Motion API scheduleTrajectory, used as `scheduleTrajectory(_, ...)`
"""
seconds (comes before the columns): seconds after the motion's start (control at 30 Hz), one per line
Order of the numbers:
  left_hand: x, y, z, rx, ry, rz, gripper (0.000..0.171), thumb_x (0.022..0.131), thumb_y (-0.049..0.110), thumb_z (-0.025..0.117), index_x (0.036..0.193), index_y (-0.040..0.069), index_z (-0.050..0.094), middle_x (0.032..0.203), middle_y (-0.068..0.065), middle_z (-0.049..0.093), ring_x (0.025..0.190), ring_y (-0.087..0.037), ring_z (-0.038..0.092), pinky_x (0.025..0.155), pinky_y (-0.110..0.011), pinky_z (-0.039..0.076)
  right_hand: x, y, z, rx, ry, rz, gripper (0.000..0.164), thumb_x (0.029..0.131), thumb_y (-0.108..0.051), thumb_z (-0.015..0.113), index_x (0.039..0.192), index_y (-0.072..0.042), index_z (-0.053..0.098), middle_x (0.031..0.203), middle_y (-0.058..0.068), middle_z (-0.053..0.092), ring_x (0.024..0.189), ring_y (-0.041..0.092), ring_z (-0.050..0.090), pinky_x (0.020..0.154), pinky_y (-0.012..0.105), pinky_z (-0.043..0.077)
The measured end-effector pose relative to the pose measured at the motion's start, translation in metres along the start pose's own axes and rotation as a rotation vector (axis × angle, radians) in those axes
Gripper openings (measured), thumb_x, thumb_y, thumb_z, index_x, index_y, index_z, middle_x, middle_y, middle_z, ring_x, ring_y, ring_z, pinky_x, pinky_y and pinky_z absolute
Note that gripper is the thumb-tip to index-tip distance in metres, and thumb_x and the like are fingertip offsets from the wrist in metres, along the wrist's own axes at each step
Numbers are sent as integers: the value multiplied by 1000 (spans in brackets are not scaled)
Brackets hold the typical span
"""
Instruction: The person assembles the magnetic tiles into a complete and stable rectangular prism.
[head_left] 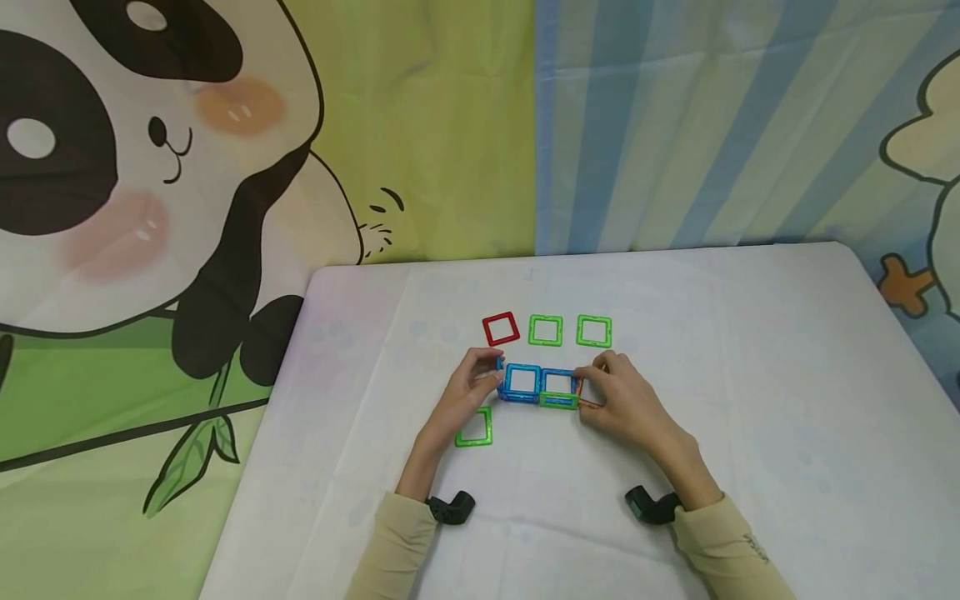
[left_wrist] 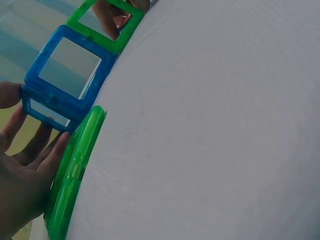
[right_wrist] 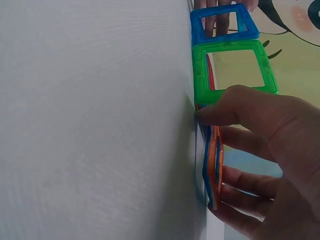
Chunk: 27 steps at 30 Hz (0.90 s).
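Square magnetic tiles stand joined in a low row in the middle of the table, blue tiles (head_left: 522,367) along most of it. A green tile (right_wrist: 200,75) is part of the row's near side, towards the right. At the left end, my left hand (head_left: 465,387) pinches an upright blue tile (left_wrist: 50,100) between thumb and fingers. My right hand (head_left: 626,396) grips an orange tile (right_wrist: 214,165) at the right end, its thumb beside the green tile's lower corner. The fingers partly cover the orange tile in the head view.
Behind the row lie a red tile (head_left: 487,331) and two green tiles (head_left: 546,343), flat on the white table (head_left: 787,400). Another green tile (head_left: 473,442) lies close to my left wrist. A printed panda curtain (head_left: 420,167) hangs beyond the table's far edge.
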<state>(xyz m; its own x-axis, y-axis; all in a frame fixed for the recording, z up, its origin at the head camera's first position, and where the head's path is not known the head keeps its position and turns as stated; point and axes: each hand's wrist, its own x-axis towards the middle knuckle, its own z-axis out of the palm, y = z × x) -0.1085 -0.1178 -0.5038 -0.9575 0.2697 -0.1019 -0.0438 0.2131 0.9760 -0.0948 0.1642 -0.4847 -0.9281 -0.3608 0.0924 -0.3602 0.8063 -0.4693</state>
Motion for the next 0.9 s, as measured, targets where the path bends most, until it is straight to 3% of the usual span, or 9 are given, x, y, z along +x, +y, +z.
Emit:
scheduleTrajectory(0.33, -1, 2, 1, 0, 4, -13, 38, 104, 23, 59, 141, 21, 52, 147, -5, 55, 140, -22, 50, 115, -47, 45, -2, 3, -1, 20, 32, -12, 39, 82, -18, 79, 118, -7, 74, 105, 12, 56, 90, 24, 47, 73, 35, 41)
scheduleTrajectory(0.73, -1, 1, 1, 2, -5, -13, 40, 105, 27, 59, 143, 18, 51, 148, -4, 55, 140, -19, 50, 117, -46, 43, -5, 7, -2, 149, 146, -3, 42, 85, -14, 78, 125, -6, 68, 111, 11, 56, 89, 19, 49, 71, 33, 46)
scheduleTrajectory(0.9, -1, 0, 0, 7, 2, -16, 36, 104, 28, 60, 140, 25, 52, 146, 0, 56, 140, -18, 50, 117, -45, 43, -3, 8, -2, 253, 161, -16, 46, 84, -7, 79, 127, -4, 64, 119, 11, 56, 101, 22, 59, 85, 38, 57)
